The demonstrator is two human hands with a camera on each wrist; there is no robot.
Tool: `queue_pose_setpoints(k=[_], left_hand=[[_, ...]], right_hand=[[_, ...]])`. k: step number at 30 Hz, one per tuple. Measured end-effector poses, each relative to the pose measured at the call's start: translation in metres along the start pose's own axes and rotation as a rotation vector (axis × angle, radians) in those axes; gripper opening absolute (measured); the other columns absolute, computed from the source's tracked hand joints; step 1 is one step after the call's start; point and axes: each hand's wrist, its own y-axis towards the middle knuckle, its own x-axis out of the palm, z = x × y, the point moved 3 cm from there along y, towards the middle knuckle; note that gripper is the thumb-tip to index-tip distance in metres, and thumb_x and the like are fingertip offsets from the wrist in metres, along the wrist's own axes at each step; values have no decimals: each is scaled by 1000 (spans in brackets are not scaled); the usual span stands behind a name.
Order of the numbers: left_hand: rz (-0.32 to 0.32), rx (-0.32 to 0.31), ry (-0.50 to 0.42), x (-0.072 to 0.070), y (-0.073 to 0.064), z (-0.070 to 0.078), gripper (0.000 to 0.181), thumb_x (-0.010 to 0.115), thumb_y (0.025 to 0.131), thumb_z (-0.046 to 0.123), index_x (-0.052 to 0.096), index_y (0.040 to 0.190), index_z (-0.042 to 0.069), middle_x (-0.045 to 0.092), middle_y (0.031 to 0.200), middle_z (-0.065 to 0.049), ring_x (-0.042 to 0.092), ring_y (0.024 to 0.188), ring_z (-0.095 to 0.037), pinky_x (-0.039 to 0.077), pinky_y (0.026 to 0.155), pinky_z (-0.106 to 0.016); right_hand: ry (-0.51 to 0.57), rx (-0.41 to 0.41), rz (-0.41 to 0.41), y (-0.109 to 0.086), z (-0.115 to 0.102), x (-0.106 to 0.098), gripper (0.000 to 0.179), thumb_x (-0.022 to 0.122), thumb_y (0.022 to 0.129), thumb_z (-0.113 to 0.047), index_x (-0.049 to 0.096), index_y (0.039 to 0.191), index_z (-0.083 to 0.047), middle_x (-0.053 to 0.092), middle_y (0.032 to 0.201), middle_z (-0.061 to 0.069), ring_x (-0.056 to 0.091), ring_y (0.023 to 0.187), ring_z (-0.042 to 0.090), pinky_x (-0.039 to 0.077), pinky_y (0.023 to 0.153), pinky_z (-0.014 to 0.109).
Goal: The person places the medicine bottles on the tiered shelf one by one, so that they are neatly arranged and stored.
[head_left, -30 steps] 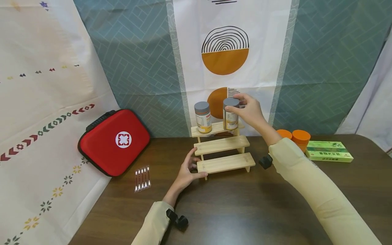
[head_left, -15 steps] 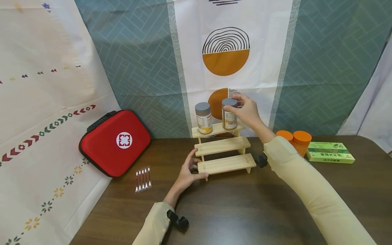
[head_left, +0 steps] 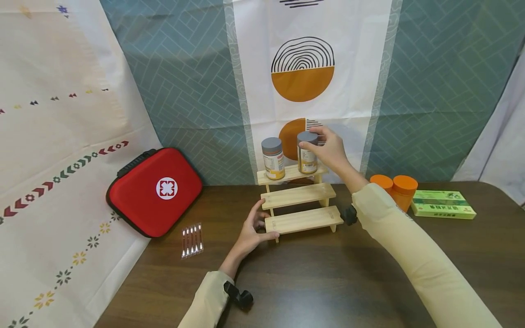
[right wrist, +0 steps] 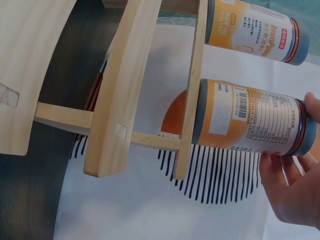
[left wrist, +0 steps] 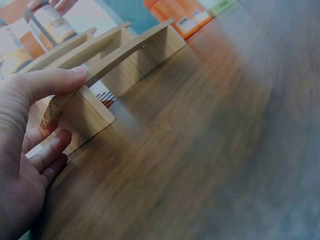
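Observation:
A three-step wooden rack (head_left: 303, 220) stands on the table. My left hand (head_left: 251, 230) grips its lower left end; in the left wrist view the thumb lies on the front step and the fingers curl beneath. On the top step, my right hand (head_left: 330, 148) holds a grey-capped supplement bottle (head_left: 307, 160) by its lid, between thumb and fingers. The right wrist view has this bottle (right wrist: 245, 117) upright with its base at the step and its barcode label showing. A second, matching bottle (head_left: 273, 159) stands on the same step to the left.
A red first-aid case (head_left: 151, 196) leans at the back left, with a pack of cotton swabs (head_left: 192, 240) in front of it. Orange-capped bottles (head_left: 404, 191) and a green box (head_left: 443, 205) sit right of the rack. A patterned cloth (head_left: 303, 18) hangs behind.
The right hand and its bottle have shifted slightly left along the top step, nearer the other bottle. The left hand keeps its grip on the rack.

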Motion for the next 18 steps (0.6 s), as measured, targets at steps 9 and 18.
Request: queue_pose_setpoints(k=[9, 18], left_hand=[[8, -6, -11, 0, 0, 0, 102, 80, 73, -3, 24, 155, 18, 54, 117, -26, 60, 83, -15, 46, 84, -32], [7, -12, -26, 1, 1, 1, 101, 79, 73, -6, 23, 155, 16, 55, 117, -26, 60, 82, -14, 47, 83, -30]], right_hand=[[5, 14, -38, -1, 0, 0, 60, 70, 90, -29, 47, 141, -7, 51, 138, 17, 52, 122, 33, 46, 97, 48], [13, 33, -43, -13, -1, -10, 69, 69, 91, -33, 38, 148, -11, 43, 149, 15, 45, 133, 34, 41, 107, 51]])
